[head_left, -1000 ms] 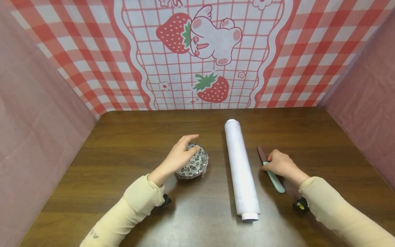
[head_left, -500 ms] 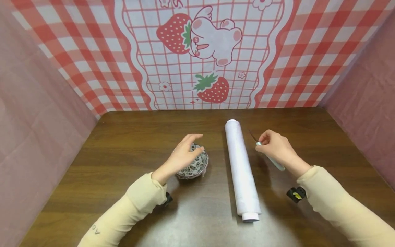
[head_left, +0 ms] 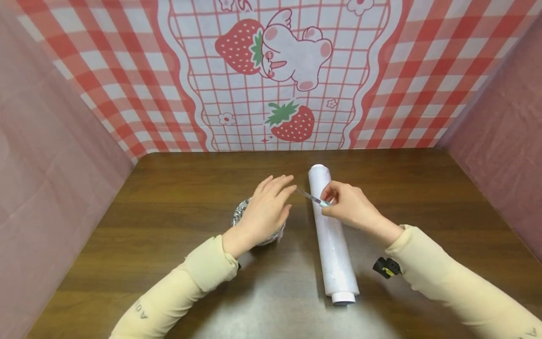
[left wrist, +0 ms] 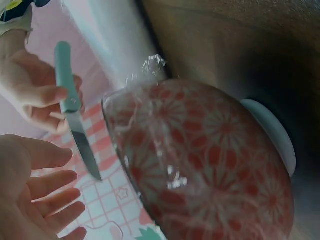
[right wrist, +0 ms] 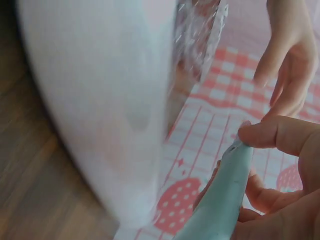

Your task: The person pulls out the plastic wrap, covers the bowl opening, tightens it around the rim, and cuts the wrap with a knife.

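A small knife [head_left: 309,195] with a mint green handle is pinched between thumb and fingers of my right hand [head_left: 349,205], raised over the roll of cling film [head_left: 336,256]. Its blade points left toward my left hand [head_left: 264,212], whose extended fingers hold nothing and hover above a bowl [head_left: 239,214]. In the left wrist view the bowl [left wrist: 215,155] shows a red flower pattern under clear film. Most of its top is hidden by my left hand in the head view. The knife handle [right wrist: 225,195] fills the lower part of the right wrist view.
The roll lies lengthwise on the brown wooden table [head_left: 178,188], to the right of the bowl. A red checked cloth [head_left: 139,80] with strawberries hangs behind the table, and pink cloth [head_left: 495,117] stands at the sides.
My right hand has picked the knife up from the table and carried it left, over the roll. My left hand has shifted right above the bowl.
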### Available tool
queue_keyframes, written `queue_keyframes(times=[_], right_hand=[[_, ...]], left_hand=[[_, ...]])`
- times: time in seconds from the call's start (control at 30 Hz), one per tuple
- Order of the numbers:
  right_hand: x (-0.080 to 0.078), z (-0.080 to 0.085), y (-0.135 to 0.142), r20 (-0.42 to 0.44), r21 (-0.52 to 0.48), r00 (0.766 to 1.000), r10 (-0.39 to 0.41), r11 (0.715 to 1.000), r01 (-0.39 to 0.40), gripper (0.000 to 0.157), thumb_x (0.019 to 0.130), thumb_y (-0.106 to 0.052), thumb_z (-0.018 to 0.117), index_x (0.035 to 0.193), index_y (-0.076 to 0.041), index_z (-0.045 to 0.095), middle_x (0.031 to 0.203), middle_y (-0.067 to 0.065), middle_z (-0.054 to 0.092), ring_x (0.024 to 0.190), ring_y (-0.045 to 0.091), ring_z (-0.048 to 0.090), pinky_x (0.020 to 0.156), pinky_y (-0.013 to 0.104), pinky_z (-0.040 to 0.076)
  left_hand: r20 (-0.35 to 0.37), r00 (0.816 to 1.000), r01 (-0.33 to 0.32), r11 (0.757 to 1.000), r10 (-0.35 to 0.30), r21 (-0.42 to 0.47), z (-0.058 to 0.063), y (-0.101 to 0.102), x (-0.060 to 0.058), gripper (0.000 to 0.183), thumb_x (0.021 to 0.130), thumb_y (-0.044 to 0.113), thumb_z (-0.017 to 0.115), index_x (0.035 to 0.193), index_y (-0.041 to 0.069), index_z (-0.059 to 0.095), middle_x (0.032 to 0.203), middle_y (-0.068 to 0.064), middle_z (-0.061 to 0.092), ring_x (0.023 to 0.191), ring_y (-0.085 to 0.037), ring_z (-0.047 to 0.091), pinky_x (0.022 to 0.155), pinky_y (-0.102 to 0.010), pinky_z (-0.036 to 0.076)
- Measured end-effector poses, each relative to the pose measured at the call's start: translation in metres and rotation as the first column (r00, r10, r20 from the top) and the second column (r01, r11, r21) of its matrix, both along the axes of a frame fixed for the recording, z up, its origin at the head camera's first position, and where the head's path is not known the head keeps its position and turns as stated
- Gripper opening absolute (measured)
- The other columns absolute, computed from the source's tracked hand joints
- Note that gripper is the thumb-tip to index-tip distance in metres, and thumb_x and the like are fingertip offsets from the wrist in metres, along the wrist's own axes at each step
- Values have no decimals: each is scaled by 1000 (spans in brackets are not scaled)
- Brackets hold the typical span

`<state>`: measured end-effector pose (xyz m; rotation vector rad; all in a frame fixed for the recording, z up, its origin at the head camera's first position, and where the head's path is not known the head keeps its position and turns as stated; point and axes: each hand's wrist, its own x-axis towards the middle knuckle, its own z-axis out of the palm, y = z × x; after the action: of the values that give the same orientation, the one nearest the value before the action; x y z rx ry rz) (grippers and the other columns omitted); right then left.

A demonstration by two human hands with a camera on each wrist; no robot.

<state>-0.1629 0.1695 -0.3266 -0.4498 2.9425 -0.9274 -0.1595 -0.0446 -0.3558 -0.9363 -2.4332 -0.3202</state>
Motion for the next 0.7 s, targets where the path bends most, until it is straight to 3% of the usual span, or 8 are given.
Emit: queue_keyframes(times=[0.3, 0.43, 0.7], right_hand=[[11, 4, -26, 3, -27, 994, 106, 994, -106, 16, 66, -10, 66, 81, -10, 61, 70, 0, 58, 65, 11, 52, 58, 24, 42], [15, 6, -29, 12, -39, 993, 121, 992, -121, 16, 67, -10, 66, 82, -10, 60, 72, 0, 59, 66, 10, 52, 59, 24, 42], [17, 8, -29, 34, -59, 990, 140, 989, -138, 16, 70, -10, 67, 84, -10, 60, 76, 1, 60, 69, 11, 53, 61, 24, 43]], left_hand=[[-38, 996, 79, 997, -80, -13, -3, 4, 2, 21, 79, 12, 63, 100, 12, 66, 102, -1, 62, 100, -17, 56, 91, -32, 39], [-55, 996, 76, 997, -76, 0, -4, 3, 3, 14, 78, 10, 63, 90, 15, 67, 92, 2, 61, 90, -16, 56, 83, -30, 41], [-64, 996, 63, 998, -62, 10, -6, 1, 5, 9, 78, 11, 64, 85, 15, 68, 81, 4, 59, 76, -13, 54, 70, -26, 41]])
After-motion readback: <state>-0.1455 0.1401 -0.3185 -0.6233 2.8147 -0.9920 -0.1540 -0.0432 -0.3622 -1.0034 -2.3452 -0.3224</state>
